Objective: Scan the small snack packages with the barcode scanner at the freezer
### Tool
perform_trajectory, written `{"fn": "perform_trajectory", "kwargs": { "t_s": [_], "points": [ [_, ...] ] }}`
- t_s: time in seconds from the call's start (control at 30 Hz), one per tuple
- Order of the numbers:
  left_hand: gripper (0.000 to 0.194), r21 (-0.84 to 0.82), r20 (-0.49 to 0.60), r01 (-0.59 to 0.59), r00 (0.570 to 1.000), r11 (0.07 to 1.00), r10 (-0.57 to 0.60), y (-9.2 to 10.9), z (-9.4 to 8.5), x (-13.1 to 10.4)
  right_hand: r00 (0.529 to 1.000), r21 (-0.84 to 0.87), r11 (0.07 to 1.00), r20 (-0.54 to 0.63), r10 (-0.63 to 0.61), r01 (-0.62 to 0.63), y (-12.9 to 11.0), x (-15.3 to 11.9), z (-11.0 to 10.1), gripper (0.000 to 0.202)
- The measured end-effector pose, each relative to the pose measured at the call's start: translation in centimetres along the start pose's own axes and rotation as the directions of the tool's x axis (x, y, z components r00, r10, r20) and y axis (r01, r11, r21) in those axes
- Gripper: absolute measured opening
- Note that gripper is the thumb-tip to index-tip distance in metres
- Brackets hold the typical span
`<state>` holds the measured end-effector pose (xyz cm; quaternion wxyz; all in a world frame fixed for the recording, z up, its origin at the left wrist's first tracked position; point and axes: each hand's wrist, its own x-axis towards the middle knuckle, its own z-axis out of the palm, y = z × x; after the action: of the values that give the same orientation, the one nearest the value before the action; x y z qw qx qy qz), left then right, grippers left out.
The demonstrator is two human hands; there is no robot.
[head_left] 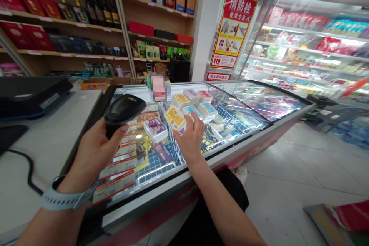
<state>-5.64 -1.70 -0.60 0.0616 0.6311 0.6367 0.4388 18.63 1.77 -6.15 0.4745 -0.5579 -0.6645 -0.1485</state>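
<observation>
My left hand [99, 144], with a pale watch band on its wrist, is wrapped round a black handheld scanner [125, 108] above the freezer's glass top. My right hand [191, 134] has its fingers spread beside a yellow-labelled package [175, 118]; whether its fingertips touch that package is unclear. Left of it lies a purple-labelled package [155, 128]. Behind and to the right are more small packages, among them a blue-labelled stack [207, 110], a yellow-labelled stack [180, 100] and a red-labelled one [205, 96]. All rest on the glass.
A long chest freezer [230, 144] stands before me, with wire baskets of goods under its glass. On the left is a grey counter [54, 138] with a black device [31, 94]. Shelves of bottles and boxes stand behind; a lit display fridge [305, 54] is at right.
</observation>
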Motion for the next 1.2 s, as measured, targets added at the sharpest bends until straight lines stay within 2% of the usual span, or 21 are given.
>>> {"fn": "perform_trajectory", "kwargs": {
  "t_s": [0.1,0.17,0.3,0.47,0.7,1.2],
  "points": [
    [0.052,-0.107,0.109,-0.066,0.991,0.992,0.077,0.6,0.5,-0.5,1.0,0.012,1.0,-0.004,-0.011,0.012,0.1,-0.3,0.0,0.051],
    [0.05,-0.118,0.165,-0.128,0.975,0.985,0.146,0.6,0.7,-0.7,1.0,0.024,1.0,-0.009,-0.014,0.015,0.1,-0.4,0.0,0.051],
    [0.047,-0.102,0.231,-0.232,0.94,0.967,0.25,0.7,1.0,-1.1,1.0,0.037,0.999,-0.014,-0.015,0.016,0.1,-0.5,-0.2,0.051],
    [0.043,-0.126,0.287,-0.308,0.899,0.943,0.332,1.2,1.1,-1.5,1.0,0.043,0.999,-0.014,-0.027,0.028,0.2,-0.6,-0.2,0.051],
    [0.031,-0.146,0.317,-0.313,0.884,0.938,0.344,1.5,1.4,-1.7,0.999,0.062,0.997,-0.016,-0.037,0.038,0.0,-0.8,-0.2,0.05],
    [0.038,-0.15,0.303,-0.337,0.879,0.929,0.368,1.6,1.5,-1.8,0.999,0.038,0.999,0.011,-0.031,0.03,0.0,-0.9,-0.3,0.049]
  ]
}}
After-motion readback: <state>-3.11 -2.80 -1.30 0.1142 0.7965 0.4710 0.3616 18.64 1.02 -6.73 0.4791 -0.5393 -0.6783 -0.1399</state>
